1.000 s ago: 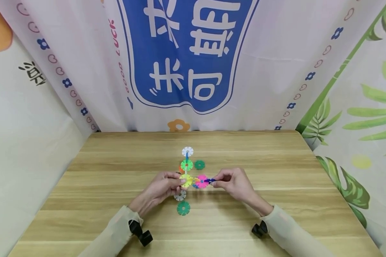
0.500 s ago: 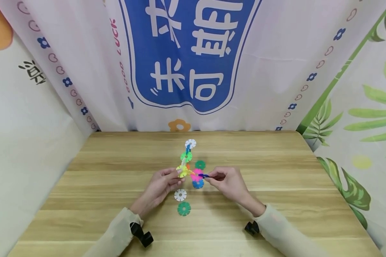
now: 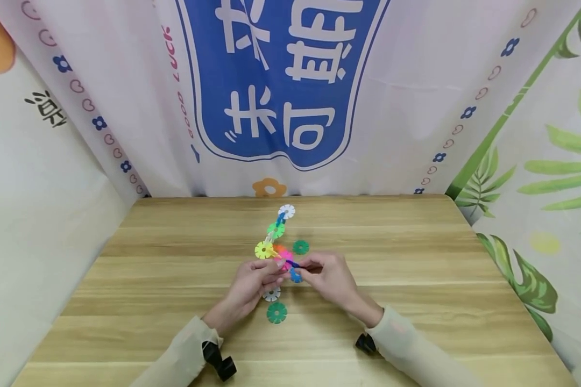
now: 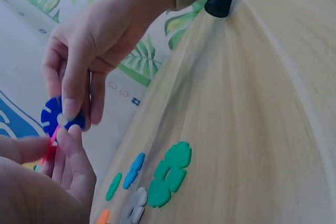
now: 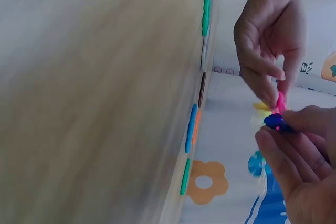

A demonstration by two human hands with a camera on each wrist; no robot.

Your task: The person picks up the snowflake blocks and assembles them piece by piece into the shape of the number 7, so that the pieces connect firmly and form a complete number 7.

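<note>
My left hand (image 3: pixel 253 283) pinches a pink slotted plastic disc (image 3: pixel 285 258) between thumb and fingers. From that disc a chain of interlocked discs reaches away to the upper left, with a yellow disc (image 3: pixel 263 249), a light green disc (image 3: pixel 276 230) and a white disc (image 3: pixel 287 212) at its far end. My right hand (image 3: pixel 333 279) pinches a dark blue disc (image 4: pixel 50 116) by its edge. In the left wrist view the blue disc stands against the pink one, right at the left fingertips. Fingers hide part of the pink disc.
Loose discs lie on the wooden table (image 3: pixel 416 279): a green disc (image 3: pixel 300 247), a blue disc (image 3: pixel 296 276), a white disc (image 3: pixel 272 293), a nearer green disc (image 3: pixel 276 312) and an orange one (image 4: pixel 103 216). A printed curtain (image 3: pixel 397 134) hangs behind the table.
My left hand's grip has shifted from the yellow disc to the pink one. The chain has swung left and farther from me, and my right hand has moved left with the dark blue disc.
</note>
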